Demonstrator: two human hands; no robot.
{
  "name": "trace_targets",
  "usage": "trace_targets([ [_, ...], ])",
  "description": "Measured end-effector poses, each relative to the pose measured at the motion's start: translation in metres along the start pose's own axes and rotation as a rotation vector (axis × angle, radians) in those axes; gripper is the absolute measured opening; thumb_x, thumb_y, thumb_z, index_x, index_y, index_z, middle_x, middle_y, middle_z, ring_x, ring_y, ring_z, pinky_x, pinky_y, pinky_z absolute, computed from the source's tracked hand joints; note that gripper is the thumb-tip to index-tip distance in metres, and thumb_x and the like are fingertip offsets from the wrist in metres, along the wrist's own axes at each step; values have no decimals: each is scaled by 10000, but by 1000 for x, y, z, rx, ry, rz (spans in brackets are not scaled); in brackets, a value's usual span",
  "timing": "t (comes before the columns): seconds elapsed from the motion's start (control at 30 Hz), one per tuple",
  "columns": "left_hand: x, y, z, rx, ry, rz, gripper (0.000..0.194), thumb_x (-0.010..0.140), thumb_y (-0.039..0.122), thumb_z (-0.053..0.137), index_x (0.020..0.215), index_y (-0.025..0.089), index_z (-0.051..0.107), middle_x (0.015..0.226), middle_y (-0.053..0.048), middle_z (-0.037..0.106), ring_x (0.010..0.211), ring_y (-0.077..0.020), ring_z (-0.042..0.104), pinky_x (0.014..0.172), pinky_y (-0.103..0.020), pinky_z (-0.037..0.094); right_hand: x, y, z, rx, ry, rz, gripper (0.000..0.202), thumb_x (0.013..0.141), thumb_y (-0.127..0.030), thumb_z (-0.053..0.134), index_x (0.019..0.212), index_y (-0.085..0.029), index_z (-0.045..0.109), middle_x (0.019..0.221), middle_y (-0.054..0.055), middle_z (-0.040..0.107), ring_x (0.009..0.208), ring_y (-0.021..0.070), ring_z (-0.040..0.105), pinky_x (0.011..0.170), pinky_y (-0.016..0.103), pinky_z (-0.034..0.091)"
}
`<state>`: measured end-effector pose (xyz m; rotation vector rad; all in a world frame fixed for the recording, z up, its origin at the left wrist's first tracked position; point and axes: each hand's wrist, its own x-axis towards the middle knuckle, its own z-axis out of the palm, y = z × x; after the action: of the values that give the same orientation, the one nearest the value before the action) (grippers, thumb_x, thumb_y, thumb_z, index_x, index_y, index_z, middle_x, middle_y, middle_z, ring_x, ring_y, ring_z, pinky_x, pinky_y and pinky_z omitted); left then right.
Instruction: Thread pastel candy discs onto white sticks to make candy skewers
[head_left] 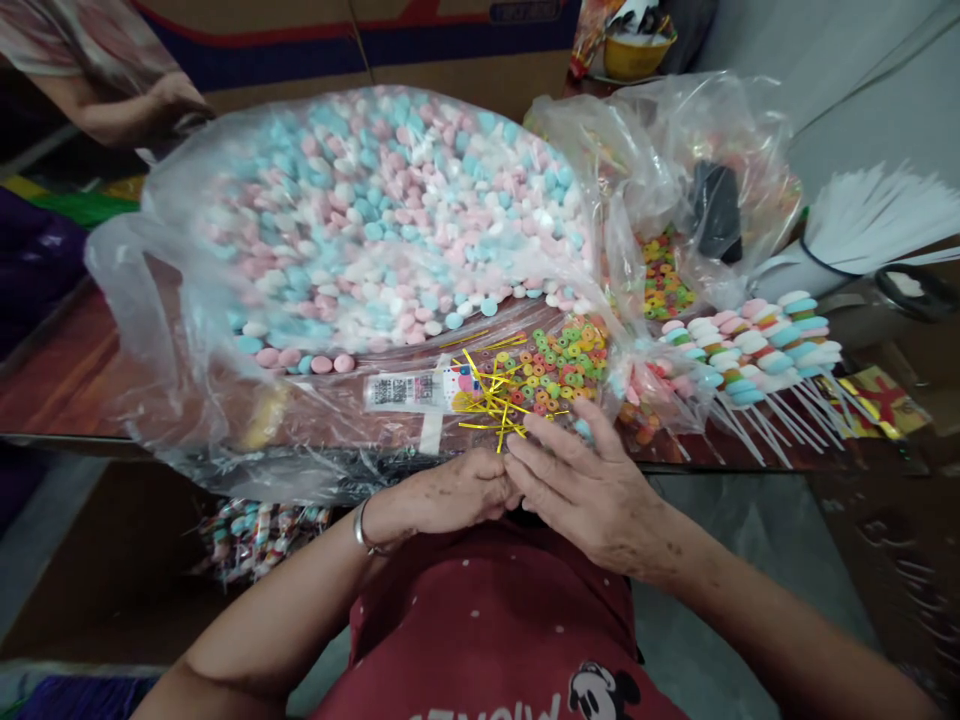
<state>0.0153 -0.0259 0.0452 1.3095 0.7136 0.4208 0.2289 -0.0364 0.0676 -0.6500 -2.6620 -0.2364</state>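
Observation:
My left hand (461, 492) is closed at the table's front edge, its fingertips meeting my right hand; what it holds, if anything, is hidden. Beside it, my right hand (589, 480) has its fingers spread, with a small blue piece just past the fingertips. Gold twist ties (499, 400) lie beyond both hands, next to ring-shaped candies (562, 360) in red, green and yellow. To their left are printed clear wrappers (405, 390). A big clear bag (360, 220) of pink, white and blue candies fills the table's middle.
Candy skewers (750, 350) on white sticks lie at the right, near a bundle of white sticks (870, 225) and scissors (915, 290). A black object (716, 210) rests on another plastic bag. Below the table, a box (112, 550) holds wrapped candies. Another person's arm (120, 110) shows at upper left.

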Motion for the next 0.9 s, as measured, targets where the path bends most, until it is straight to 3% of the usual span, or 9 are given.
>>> trace_targets([
  [0.1, 0, -3, 2, -33, -148, -58, 486, 892, 600, 496, 636, 188, 530, 503, 45, 406, 428, -84, 326, 384, -199, 263, -3, -4, -2, -41, -105, -81, 312, 961, -128, 399, 1173, -124, 628, 1045, 107, 688, 1054, 257, 583, 1141, 577, 324],
  [0.17, 0, -5, 6, 59, -178, 14, 440, 945, 512, 454, 659, 186, 534, 540, 32, 449, 460, -89, 355, 421, -201, 314, -5, -6, 1, -57, -122, -88, 299, 950, -110, 395, 1108, -128, 648, 880, 73, 673, 869, 225, 589, 1111, 541, 370],
  [0.27, -3, -8, 14, 417, -21, 181, 334, 994, 338, 409, 733, 185, 549, 626, 16, 520, 523, -98, 397, 516, -216, 364, -7, -7, 8, -39, -136, -58, 274, 933, -104, 398, 959, -136, 669, 747, 49, 614, 730, 204, 534, 1071, 498, 392],
  [0.37, -9, -11, 20, 886, 160, 303, 265, 995, 244, 416, 786, 177, 563, 648, -1, 543, 542, -121, 415, 529, -241, 341, -8, -9, 16, 71, -147, 47, 273, 916, -118, 398, 781, -165, 630, 675, 40, 569, 671, 190, 495, 901, 432, 461],
  [0.5, -16, -11, 21, 1216, 170, 485, 240, 978, 140, 379, 896, 151, 604, 727, -62, 606, 616, -168, 479, 559, -269, 362, -3, -4, 17, 357, -307, 205, 279, 922, -154, 415, 687, -189, 561, 643, 24, 574, 616, 157, 477, 693, 331, 432],
  [0.6, -19, -13, 11, 1129, 233, 549, 212, 950, 117, 413, 901, 166, 613, 715, -54, 601, 608, -163, 474, 562, -262, 371, 6, 14, 10, 660, -362, 323, 270, 956, -231, 438, 747, -188, 604, 701, 24, 626, 670, 151, 541, 692, 302, 436],
  [0.7, -23, -18, -4, 904, 473, 495, 174, 927, 149, 465, 865, 192, 622, 675, -23, 583, 581, -137, 470, 559, -242, 369, 15, 39, 7, 854, -156, 556, 298, 991, -309, 384, 962, -204, 662, 886, 35, 697, 803, 165, 618, 712, 289, 470],
  [0.8, -26, -22, -19, 501, 759, 330, 189, 936, 272, 513, 793, 189, 604, 597, 19, 514, 526, -109, 424, 517, -224, 340, 23, 52, 20, 629, -19, 718, 262, 972, -273, 418, 995, -194, 668, 929, 44, 698, 858, 181, 614, 784, 309, 478],
  [0.9, -24, -26, -23, 45, 826, 271, 289, 930, 382, 556, 726, 178, 557, 541, 50, 419, 483, -83, 348, 464, -207, 277, 33, 46, 41, 296, -208, 625, 197, 927, -222, 510, 879, -151, 687, 903, 95, 687, 905, 221, 584, 877, 354, 451],
])
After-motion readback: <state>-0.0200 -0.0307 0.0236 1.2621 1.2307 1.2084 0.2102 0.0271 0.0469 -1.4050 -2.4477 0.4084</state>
